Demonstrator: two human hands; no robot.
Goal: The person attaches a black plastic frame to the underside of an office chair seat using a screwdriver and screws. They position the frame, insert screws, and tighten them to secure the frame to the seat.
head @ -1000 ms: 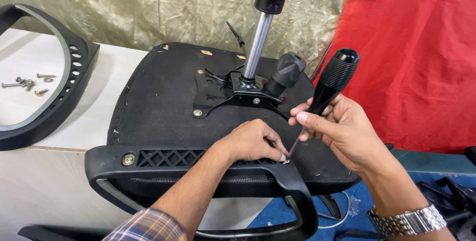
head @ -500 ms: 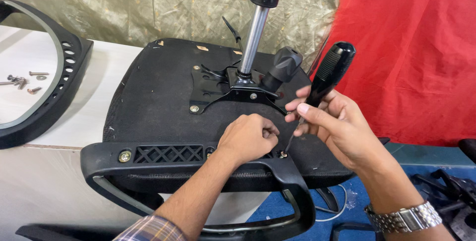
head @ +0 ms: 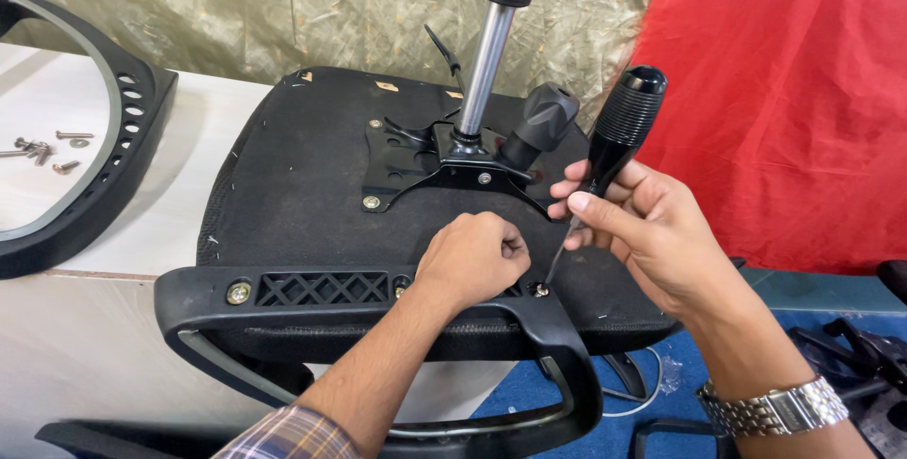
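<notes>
White table [head: 123, 232] bears upturned chair seat [head: 302, 195]; right hand [head: 652, 232] fingers grip screwdriver [head: 614, 143], left hand [head: 472, 256] fisted.

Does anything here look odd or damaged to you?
Yes. The office chair seat lies upside down on the white table, its metal post pointing up. Its fabric underside has small torn, frayed spots near the far edge. Loose screws lie scattered at the table's left.

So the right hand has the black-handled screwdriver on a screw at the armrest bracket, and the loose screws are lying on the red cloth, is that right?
Not quite. The right hand does hold the black-handled screwdriver on a screw at the armrest bracket, but the head view shows the loose screws lying on the white table at far left, not on the red cloth.
</notes>
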